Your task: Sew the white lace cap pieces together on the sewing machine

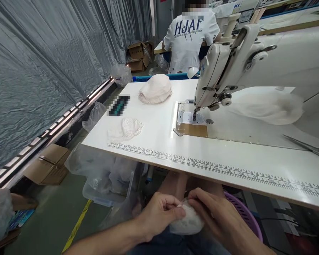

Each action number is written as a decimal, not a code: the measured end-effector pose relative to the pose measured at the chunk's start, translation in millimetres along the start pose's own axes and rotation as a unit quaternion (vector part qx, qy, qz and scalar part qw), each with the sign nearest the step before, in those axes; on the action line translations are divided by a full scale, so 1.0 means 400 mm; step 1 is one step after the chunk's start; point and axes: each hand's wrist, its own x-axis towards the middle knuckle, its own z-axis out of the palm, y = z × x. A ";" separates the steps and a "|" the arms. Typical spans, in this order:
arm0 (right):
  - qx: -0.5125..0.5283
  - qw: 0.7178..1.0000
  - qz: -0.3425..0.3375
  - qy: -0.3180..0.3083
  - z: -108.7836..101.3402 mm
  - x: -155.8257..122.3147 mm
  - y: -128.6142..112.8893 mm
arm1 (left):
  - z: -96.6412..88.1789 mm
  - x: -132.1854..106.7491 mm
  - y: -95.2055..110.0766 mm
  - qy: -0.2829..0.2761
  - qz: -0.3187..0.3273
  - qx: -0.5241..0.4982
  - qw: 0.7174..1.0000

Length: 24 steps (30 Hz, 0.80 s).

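Note:
In front of the table's near edge, low over my lap, both hands grip a small, rounded piece of white fabric (189,222). My left hand (159,215) pinches its upper left edge between thumb and fingers. At the upper right, the bent fingers of my right hand (214,212) are closed on the same piece. Up on the white table (154,124) lies a lace-edged white fabric piece (129,128). Behind it rests a rounded cream fabric piece (156,90). A white sewing machine (228,71) stands to the right, its presser foot over the metal needle plate.
Scissors (309,146) lie at the table's right, and a ruler strip (191,161) runs along its front. More pale fabric (273,106) sits under the machine arm. Below are a purple basket (246,217) and plastic bags (103,170). A person (190,39) sits beyond the table.

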 end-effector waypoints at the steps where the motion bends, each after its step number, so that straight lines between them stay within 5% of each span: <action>1: 0.014 1.000 0.003 0.002 0.000 -0.005 0.009 | -0.007 0.001 -0.001 -0.006 -0.018 -0.009 1.000; 7: 0.063 0.998 0.009 -0.003 0.004 -0.058 0.047 | -0.039 0.004 0.016 -0.029 -0.089 -0.001 0.996; 16: 0.084 0.996 0.009 -0.040 0.019 -0.077 0.069 | -0.058 0.000 0.010 -0.078 -0.086 0.023 0.993; 20: 0.149 0.981 -0.018 -0.126 -0.009 -0.049 0.038 | -0.064 -0.001 0.017 -0.124 -0.081 0.024 0.989; 24: 0.148 0.971 0.051 -0.179 -0.023 -0.003 0.022 | -0.077 -0.005 0.021 -0.123 -0.084 0.030 0.988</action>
